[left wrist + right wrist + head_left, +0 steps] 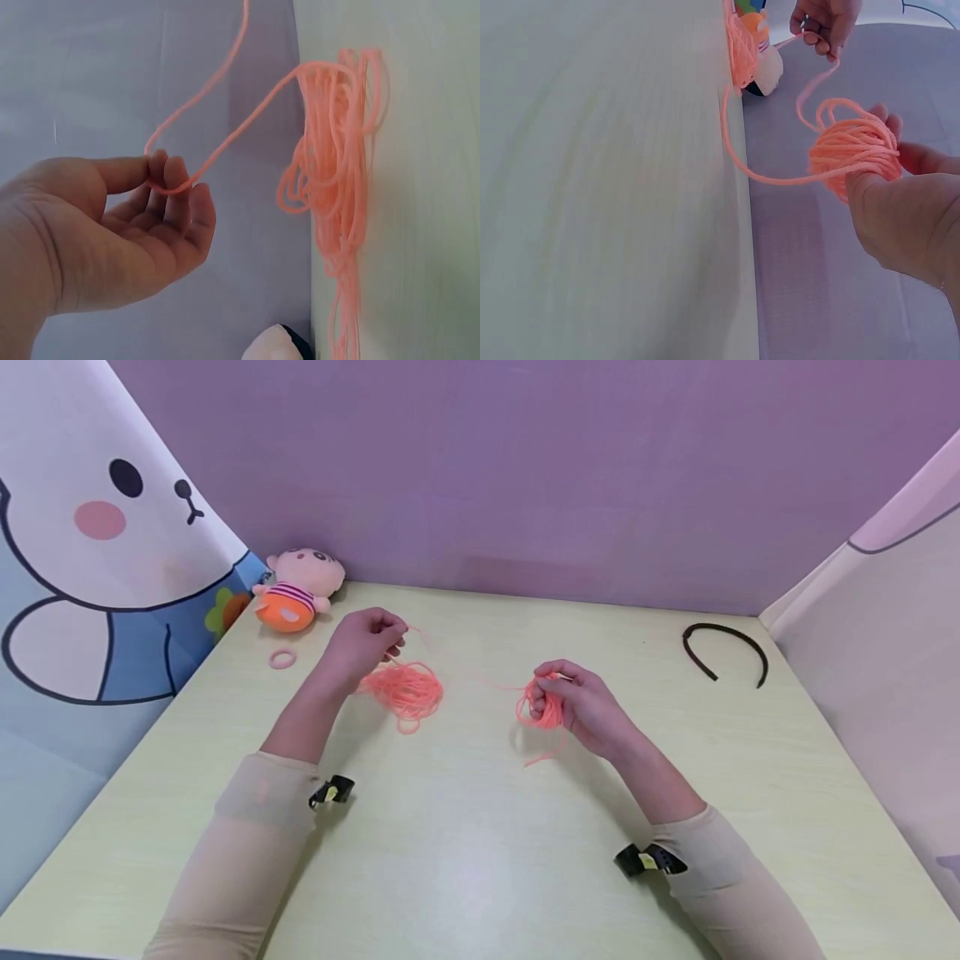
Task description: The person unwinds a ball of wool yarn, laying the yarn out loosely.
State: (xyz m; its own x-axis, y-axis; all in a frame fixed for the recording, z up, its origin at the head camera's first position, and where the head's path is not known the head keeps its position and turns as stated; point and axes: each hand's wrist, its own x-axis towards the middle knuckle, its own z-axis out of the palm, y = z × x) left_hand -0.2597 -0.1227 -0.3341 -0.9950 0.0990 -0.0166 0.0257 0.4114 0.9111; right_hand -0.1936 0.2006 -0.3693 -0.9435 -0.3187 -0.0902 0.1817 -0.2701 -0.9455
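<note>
A loose heap of coral-pink yarn (407,690) lies on the table, its loops stacked in the left wrist view. Above it, my left hand (364,643) pinches one strand of yarn (238,131) between thumb and fingertips. In my right hand (592,706) is a small wound ball of the same yarn (855,150), gripped between thumb and curled fingers. A slack strand runs from the left fingertips toward this ball. From the ball a loose tail (772,180) hangs in a curve, reaching down toward the tabletop.
A plush doll (297,589) in an orange bottom sits at the back left corner, with a pink ring (282,658) in front of it. Toward the back right lies a black headband (726,647). A purple backdrop (525,485) rises behind the table's far edge.
</note>
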